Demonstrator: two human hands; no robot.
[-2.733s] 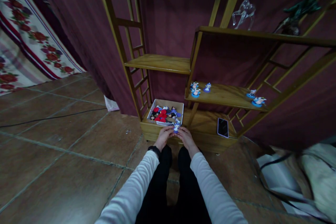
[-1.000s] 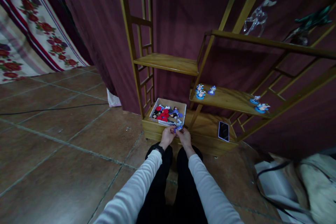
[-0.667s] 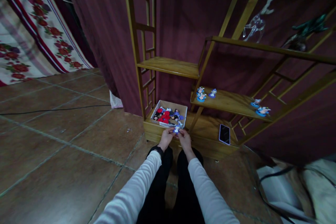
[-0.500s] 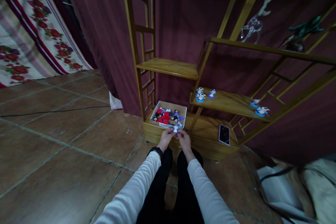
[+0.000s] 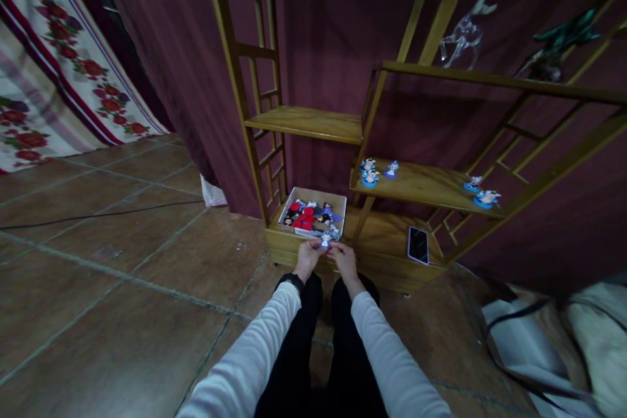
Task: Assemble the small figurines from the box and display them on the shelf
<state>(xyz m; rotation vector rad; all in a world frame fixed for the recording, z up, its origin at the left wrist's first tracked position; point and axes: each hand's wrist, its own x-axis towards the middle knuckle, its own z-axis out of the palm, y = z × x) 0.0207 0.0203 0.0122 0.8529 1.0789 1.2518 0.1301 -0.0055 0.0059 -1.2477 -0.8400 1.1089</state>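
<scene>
A small white-and-purple figurine [image 5: 326, 240] on a purple base is held upright between both hands, just in front of the box. My left hand [image 5: 308, 257] pinches its left side, and my right hand [image 5: 344, 258] grips the base from the right. Right behind them, an open cardboard box [image 5: 290, 208] holds several figurines with red, purple and dark parts, lying jumbled. On the middle shelf stand a similar purple-based figurine [image 5: 391, 170], two blue-based figurines [image 5: 370, 177] at the left end and two more blue-based figurines [image 5: 486, 199] at the right.
The wooden display shelf [image 5: 313, 123] has stepped boards. A phone [image 5: 418, 245] lies on its low board. Higher up stand a clear glass deer [image 5: 462, 39] and a dark green figure [image 5: 558, 49]. A bag [image 5: 524, 339] sits at right; a black cable [image 5: 108, 214] crosses the tiled floor.
The view has shifted slightly. Both hands keep hold of the figurine in front of the box, and its front seems turned a little more upright towards me.
</scene>
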